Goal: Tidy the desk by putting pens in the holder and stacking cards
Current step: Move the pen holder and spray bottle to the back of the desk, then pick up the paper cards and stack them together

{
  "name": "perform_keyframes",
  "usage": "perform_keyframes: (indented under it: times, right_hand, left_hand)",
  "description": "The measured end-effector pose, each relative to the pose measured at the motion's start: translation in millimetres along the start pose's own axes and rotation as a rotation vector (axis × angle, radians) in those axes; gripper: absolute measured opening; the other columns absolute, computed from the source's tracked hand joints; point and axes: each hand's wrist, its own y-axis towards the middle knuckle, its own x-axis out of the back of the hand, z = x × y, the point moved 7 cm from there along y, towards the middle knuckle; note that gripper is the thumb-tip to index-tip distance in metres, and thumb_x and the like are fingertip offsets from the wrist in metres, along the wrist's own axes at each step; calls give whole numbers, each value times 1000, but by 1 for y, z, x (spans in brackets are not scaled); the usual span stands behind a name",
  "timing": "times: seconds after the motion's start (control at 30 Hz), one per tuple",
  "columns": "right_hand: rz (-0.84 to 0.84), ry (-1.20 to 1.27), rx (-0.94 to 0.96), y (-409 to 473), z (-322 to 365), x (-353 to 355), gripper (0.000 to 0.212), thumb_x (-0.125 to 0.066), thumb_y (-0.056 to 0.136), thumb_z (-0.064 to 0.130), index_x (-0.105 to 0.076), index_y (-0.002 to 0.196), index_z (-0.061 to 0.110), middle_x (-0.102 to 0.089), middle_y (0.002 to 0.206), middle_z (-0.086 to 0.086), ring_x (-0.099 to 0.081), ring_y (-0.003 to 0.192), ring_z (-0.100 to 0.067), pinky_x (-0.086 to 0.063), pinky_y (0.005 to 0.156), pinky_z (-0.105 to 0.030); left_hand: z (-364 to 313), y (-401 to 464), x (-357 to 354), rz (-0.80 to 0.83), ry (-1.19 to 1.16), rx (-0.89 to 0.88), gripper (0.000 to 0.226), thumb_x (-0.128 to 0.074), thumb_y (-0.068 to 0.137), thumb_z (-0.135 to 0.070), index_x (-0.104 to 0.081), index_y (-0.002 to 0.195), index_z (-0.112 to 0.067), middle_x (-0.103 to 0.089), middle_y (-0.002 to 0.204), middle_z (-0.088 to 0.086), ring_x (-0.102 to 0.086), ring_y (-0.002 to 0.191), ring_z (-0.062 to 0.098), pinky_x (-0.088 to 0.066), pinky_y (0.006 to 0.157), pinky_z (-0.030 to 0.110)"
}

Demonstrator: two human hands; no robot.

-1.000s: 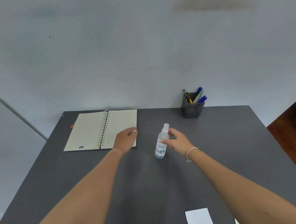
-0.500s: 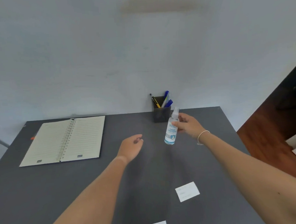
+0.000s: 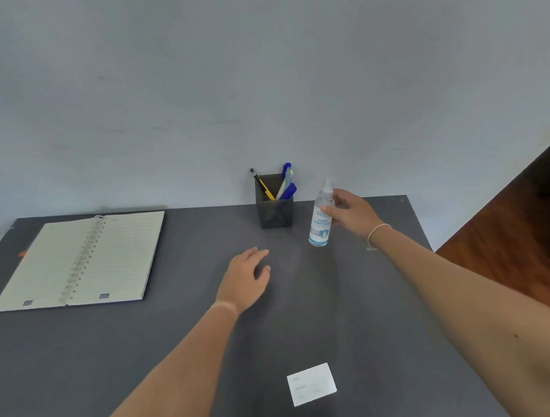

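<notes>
Beside holder (image 3: 274,210), right hand (image 3: 352,212) grips sanitizer (image 3: 321,220)

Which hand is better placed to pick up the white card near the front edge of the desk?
Left. The left hand is empty and open above the desk, while the right hand holds the sanitizer bottle, farther from the card.

Thin white bracelet (image 3: 378,231), bare forearms
</notes>
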Motion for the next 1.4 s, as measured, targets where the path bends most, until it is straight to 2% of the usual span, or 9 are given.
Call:
perform_keyframes:
  times: [0.23,0.37,0.47,0.57,0.77,0.93,1.2,1.4]
  right_hand:
    - [-35,-30,50,33,-3,9,30,-62,82,23,-58,112,29,-61,111,2,-57,108,-21,-47,99,-47]
    - [-62,-50,70,48,-4,11,33,-63,82,21,-59,114,28,-59,106,3,-57,101,-19,-48,98,-45]
    - [-56,-66,90,55,-3,8,35,-62,83,19,-57,117,25,-58,109,2,-56,98,-19,-48,91,-34]
    - [-59,-74,107,59,-3,5,37,-60,85,19,-54,122,23,-57,115,1,-54,98,-16,-41,83,-24]
    - [-44,-44,121,61,-6,-4,41,-59,87,14,-50,127,19,-56,127,-4,-57,104,-20,-44,87,-26]
    - [-37,-24,126,63,-7,-9,41,-58,88,12,-49,128,18,-55,130,-5,-57,110,-24,-44,89,-26]
    - [-40,-22,136,65,-9,-8,41,-57,88,13,-49,127,20,-54,114,6,-56,104,-18,-41,84,-23]
    - [-64,17,136,59,-7,-4,50,-60,86,15,-44,132,27,-53,133,-1,-53,118,-23,-44,92,-28]
  left_hand:
    - [0,11,-13,-16,138,-62,46,-47,92,-33,-43,138,-25,-31,153,1,-23,142,21,-19,117,33]
    - [3,15,-21,-20,221,-99,47,-45,93,-38,-41,139,-27,-27,155,0,-20,144,21,-14,118,33]
    - [6,15,-25,-33,258,-121,48,-43,93,-41,-41,139,-28,-26,155,0,-18,144,21,-11,118,33]
    - [10,13,-28,-45,272,-138,49,-42,93,-42,-39,140,-29,-24,156,-1,-14,146,19,-7,119,32]
    - [13,12,-31,-61,285,-153,49,-39,93,-44,-36,141,-31,-20,157,-3,-11,146,17,-2,118,29]
    - [14,12,-31,-70,287,-152,49,-39,93,-44,-37,140,-32,-21,157,-4,-11,146,16,-1,118,27]
    - [14,12,-32,-68,297,-153,49,-40,93,-43,-38,140,-31,-23,156,-3,-14,146,17,-4,119,29]
    - [13,13,-31,-10,314,-136,50,-39,94,-43,-35,142,-30,-20,157,-2,-10,146,18,-4,119,31]
